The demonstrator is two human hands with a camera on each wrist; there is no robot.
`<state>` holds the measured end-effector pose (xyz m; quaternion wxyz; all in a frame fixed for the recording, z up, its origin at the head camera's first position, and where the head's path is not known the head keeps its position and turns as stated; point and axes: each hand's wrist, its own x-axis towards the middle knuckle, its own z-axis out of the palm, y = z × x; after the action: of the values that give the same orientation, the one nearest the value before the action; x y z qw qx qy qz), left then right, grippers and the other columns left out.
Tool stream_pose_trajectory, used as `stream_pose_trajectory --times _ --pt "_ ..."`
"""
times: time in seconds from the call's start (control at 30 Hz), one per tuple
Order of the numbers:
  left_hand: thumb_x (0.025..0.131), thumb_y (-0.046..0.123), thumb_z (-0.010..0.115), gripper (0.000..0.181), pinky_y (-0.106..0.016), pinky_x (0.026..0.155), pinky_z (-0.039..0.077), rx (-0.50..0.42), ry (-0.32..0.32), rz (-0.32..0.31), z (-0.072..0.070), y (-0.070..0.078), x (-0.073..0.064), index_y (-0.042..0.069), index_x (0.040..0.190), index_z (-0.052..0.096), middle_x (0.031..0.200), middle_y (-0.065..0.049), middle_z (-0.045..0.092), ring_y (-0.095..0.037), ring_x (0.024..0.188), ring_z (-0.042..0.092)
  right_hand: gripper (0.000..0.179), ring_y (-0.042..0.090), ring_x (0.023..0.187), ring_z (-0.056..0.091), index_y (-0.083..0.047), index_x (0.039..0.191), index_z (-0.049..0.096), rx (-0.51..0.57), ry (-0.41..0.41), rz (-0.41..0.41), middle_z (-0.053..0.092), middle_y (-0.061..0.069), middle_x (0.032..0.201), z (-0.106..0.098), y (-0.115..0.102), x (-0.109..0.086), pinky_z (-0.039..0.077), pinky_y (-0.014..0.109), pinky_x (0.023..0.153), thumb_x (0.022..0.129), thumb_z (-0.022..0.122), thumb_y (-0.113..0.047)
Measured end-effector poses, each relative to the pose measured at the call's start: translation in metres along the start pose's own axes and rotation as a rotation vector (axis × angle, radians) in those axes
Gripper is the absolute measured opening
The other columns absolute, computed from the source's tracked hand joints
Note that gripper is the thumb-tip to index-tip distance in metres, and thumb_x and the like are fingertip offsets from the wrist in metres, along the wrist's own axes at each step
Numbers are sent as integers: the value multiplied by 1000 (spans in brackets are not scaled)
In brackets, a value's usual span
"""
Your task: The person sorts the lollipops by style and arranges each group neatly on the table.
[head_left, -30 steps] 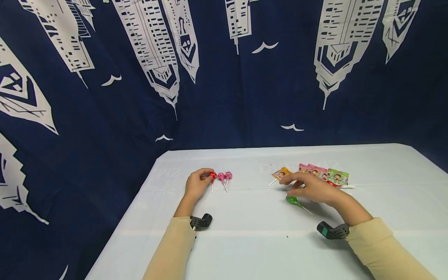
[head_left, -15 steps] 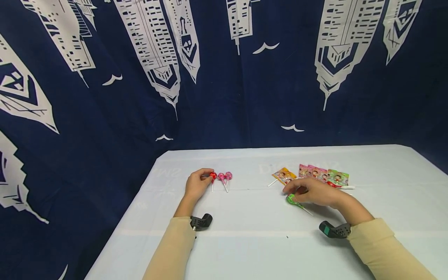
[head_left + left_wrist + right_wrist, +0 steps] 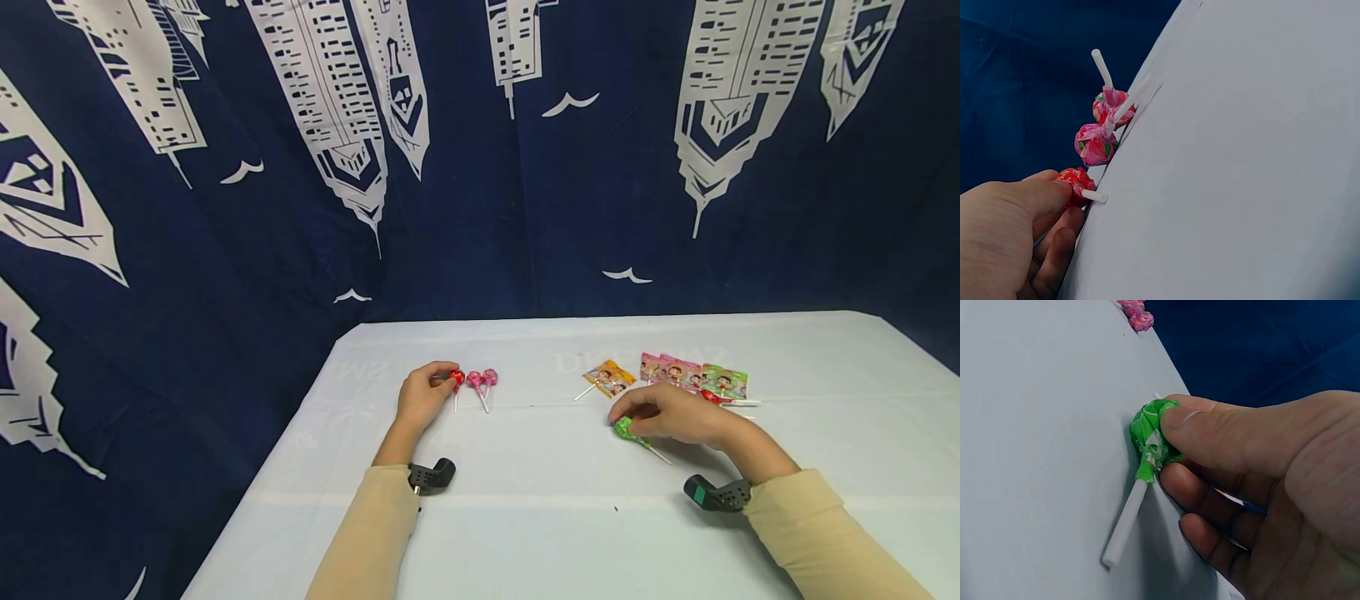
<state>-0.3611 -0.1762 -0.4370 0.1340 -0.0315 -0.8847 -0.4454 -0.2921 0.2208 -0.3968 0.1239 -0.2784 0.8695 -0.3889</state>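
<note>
My left hand [image 3: 423, 402] pinches the head of a red lollipop [image 3: 1076, 182] between thumb and fingers at the left of the table. Two pink lollipops [image 3: 480, 382] lie just right of it, their sticks crossing; in the left wrist view they appear beyond the red one. On the right side, my right hand [image 3: 670, 412] has its thumb and fingers on the wrapped head of a green lollipop [image 3: 1147, 431]. That lollipop's white stick [image 3: 1125, 525] points back toward the person, along the tabletop.
Behind the right hand lie an orange flat-wrapped lollipop [image 3: 611, 377], pink flat packets [image 3: 678, 370], a green flat packet [image 3: 724, 380] and another red lollipop [image 3: 712, 396]. All rest on a white-covered table [image 3: 525, 517]. A dark blue printed curtain [image 3: 480, 208] hangs behind the table.
My right hand has come down from above the green lollipop and closed its thumb and fingers on its head. The left hand stays on the red lollipop.
</note>
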Motion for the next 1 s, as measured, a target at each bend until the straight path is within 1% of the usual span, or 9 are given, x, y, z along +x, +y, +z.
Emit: stream_pose_trajectory --times 0.27,0.4,0.5,0.67,0.9,1.0 --pt "90 15 73 23 -29 77 50 2 2 3 -1 1 -1 19 113 76 114 -3 75 -16 91 68 22 5 89 55 -7 112 71 2 8 -25 70 8 111 2 0 -1 48 19 79 91 71 -12" --pt "90 15 73 23 -30 78 50 4 -2 4 -1 2 -1 18 113 76 114 -4 75 -18 92 69 22 6 89 54 -8 113 70 -15 18 -44 69 6 108 3 0 0 47 20 79 91 71 -12" --pt "91 16 72 23 -31 78 51 7 -1 6 -2 1 -1 18 113 76 114 -4 75 -17 92 69 22 7 87 54 -10 113 70 -40 27 -43 69 4 106 3 -1 3 47 21 77 91 71 -13" --pt "91 15 72 22 -31 77 51 1 6 9 -3 1 -1 17 113 76 113 -5 75 -17 91 69 23 9 87 54 -10 114 70 -53 62 -35 69 3 106 4 -5 6 47 21 77 91 70 -12" --pt "91 15 72 22 -28 77 50 -5 -4 5 -1 2 -1 18 113 76 114 -4 75 -16 90 68 25 9 87 57 -8 115 70 -60 114 -47 72 4 108 6 -9 7 48 22 78 90 70 -9" --pt "91 15 72 22 -28 77 50 -5 -6 4 -1 3 -1 18 113 76 114 -4 75 -16 91 67 26 9 88 59 -6 116 69 -32 120 -44 72 7 111 7 -12 8 50 23 78 90 70 -9"
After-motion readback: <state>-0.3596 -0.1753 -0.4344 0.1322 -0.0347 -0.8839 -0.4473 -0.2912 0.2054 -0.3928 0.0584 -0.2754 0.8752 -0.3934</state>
